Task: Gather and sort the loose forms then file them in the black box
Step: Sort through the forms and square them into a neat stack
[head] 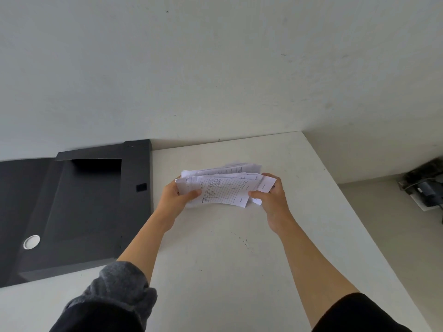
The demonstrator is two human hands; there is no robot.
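so from the head view, both hands are out over a white tabletop (227, 259), gripping a messy stack of loose forms (223, 188) between them. the left hand (178, 200) has its fingers curled around the left end of the stack, thumb pressed on the top sheet, and the right hand (271, 197) is closed on the right end the same way, thumb on top, fingers tucked under. the sheets aren't squared up at all, edges fan out toward the wall and a small slip sticks out on the right side. top sheet is a printed table with rows and columns, too small to read. can't tell if the stack's bottom edge touches the tabletop or floats just above it. the black box (91, 212) lies open and flat at the left, close to the left forearm, well apart from the papers, with a round silver ring (31, 242) on its near part. dark sleeves are pushed up on both arms, and there's some dark cabling (429, 185) down past the right edge.
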